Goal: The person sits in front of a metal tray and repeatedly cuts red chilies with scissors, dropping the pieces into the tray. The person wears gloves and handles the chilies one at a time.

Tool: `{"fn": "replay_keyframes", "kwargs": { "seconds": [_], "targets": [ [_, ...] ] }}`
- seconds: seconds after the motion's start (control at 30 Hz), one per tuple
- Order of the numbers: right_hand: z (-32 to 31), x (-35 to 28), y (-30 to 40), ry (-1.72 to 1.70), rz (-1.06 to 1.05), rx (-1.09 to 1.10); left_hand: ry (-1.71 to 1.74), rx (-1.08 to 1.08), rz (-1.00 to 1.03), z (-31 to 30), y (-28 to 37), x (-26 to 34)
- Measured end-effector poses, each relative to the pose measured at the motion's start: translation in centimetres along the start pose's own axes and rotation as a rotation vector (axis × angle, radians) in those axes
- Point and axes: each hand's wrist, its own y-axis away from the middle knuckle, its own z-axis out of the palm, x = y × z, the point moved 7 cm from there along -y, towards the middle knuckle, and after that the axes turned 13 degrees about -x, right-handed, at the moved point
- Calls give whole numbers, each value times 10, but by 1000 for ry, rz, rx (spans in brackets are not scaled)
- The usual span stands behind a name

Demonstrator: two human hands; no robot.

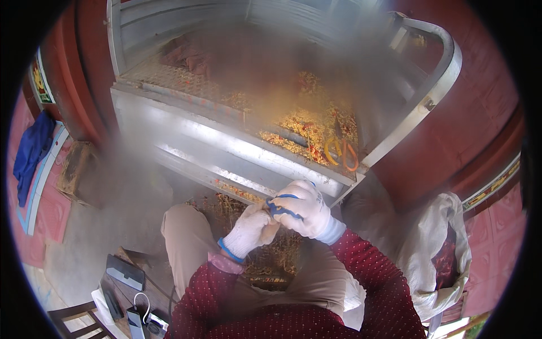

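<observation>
My right hand [302,209], in a white knit glove, grips blue-handled scissors [283,209]; the blue loops pass around its fingers, and the blades are mostly hidden. Close against it, my left hand [254,224] wears a similar glove with a blue hem. Its fingers are curled near the scissors, and whatever may be between them is hidden. Both hands are above my knees, just in front of a metal truck bed [237,144]. On the bed lie yellow seeds with red bits [296,123], and scissors with yellow and orange handle loops [338,153].
A curved metal rail [436,93] borders the bed's right side. At my right stands a white woven sack [423,258] with dark red contents. Phones [125,271] and a cable rest on a wooden stool at lower left. A wooden box [76,171] is farther left. Haze blurs parts of the view.
</observation>
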Motion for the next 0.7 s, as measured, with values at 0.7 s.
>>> {"fn": "replay_keyframes", "kwargs": {
  "seconds": [0.7],
  "targets": [
    [21, 29, 18, -329, 395, 211, -54, -72, -3, 10, -2, 8]
  ]
}}
